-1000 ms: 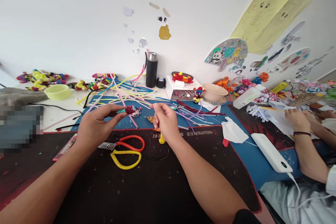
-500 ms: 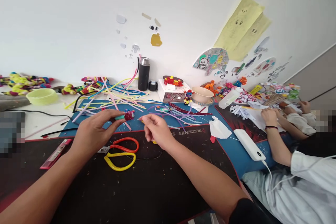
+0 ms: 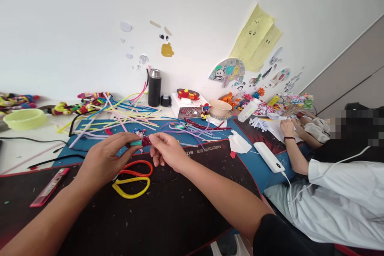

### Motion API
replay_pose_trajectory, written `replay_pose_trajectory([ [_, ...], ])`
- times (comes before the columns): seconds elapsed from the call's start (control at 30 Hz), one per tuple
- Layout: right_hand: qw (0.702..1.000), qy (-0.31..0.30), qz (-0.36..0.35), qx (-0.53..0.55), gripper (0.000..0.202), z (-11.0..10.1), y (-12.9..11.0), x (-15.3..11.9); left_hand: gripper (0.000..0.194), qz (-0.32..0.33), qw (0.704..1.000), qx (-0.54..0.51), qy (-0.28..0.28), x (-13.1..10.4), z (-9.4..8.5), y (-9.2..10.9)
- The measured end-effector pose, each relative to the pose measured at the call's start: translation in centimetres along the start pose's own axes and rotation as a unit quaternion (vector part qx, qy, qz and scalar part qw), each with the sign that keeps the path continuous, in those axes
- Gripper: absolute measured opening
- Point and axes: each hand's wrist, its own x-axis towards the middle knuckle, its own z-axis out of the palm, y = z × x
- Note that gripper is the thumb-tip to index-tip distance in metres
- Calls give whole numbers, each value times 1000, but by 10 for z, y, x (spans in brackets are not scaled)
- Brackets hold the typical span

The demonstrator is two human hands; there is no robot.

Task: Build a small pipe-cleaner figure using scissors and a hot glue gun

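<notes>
Between thumb and fingers, my left hand [image 3: 109, 156] holds a small teal and dark red piece [image 3: 146, 141] by its teal end. My right hand [image 3: 168, 150] is closed at the dark red end, its thumb and fingertips touching it. Just below the hands, scissors [image 3: 135, 179] with one red and one yellow handle lie on the black mat [image 3: 168, 216]; their blades are hidden by my left hand. A small colourful figure [image 3: 139, 132] shows behind the piece.
Pipe cleaners [image 3: 120, 118] spread behind my hands, near a black bottle [image 3: 155, 88]. A pink-red case [image 3: 49, 188] lies left. At right are a white power bank [image 3: 269, 157], crumpled tissue [image 3: 239, 143] and another person's hand [image 3: 287, 128].
My right hand has moved left from beside the piece to its dark red end. The view has shifted, with the wall and table items now further left.
</notes>
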Motion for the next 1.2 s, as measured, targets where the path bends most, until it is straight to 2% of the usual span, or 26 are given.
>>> replay_pose_trajectory([
  [0.17,1000,-2,-5,-1,40,5,-9,-3,25,18,1000,3,-21,2,-2,2],
  [0.33,1000,9,2,-14,41,7,-12,-3,23,34,999,8,-8,2,-2,2],
  [0.7,1000,13,1,-13,45,5,-9,-2,26,8,1000,15,-27,1,-1,1],
  [0.9,1000,12,0,-10,43,5,-8,-2,26,28,999,32,-19,1,-2,1],
  [1.2,1000,9,-3,-4,42,5,-9,-3,26,-8,999,29,-33,2,-3,3],
])
